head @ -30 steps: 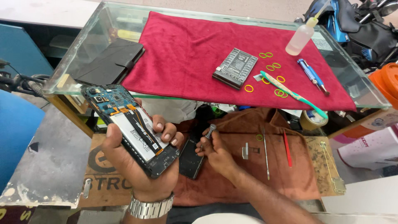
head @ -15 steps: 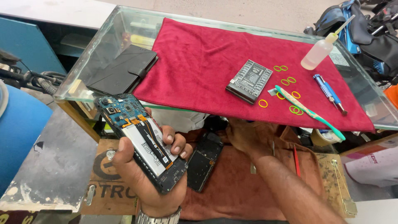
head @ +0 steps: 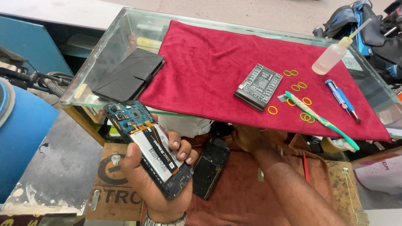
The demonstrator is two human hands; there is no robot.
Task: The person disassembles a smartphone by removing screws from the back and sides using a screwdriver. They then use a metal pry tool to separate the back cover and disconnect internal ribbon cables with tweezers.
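Opened phone held up over a repair bench

Phone with its back removed (head: pixel 148 148), blue circuit board and white battery exposed, sits tilted in the left hand (head: pixel 161 184), thumb on the near-left edge and fingers curled over the right side so the open interior faces the camera. Just right of it a black rectangular phone back cover (head: pixel 210 167) lies on a brown cloth (head: pixel 247 196) beneath the glass counter (head: pixel 104 62). The right hand (head: pixel 247 138) reaches under the counter's near edge; whether it is clenched or loose cannot be told. On the counter a red velvet cloth (head: pixel 209 71) keeps small parts from sliding: a grey ribbed rectangular battery pack (head: pixel 258 86), yellow rubber rings (head: pixel 299 100), a green-and-white toothbrush (head: pixel 320 120), a blue-handled screwdriver (head: pixel 341 99) and a clear squeeze bottle (head: pixel 333 56). A black folding case (head: pixel 127 75) rests far left on bare glass. Compared with half a second ago, the phone is in much the same grip, while the right hand has gone farther under the glass.
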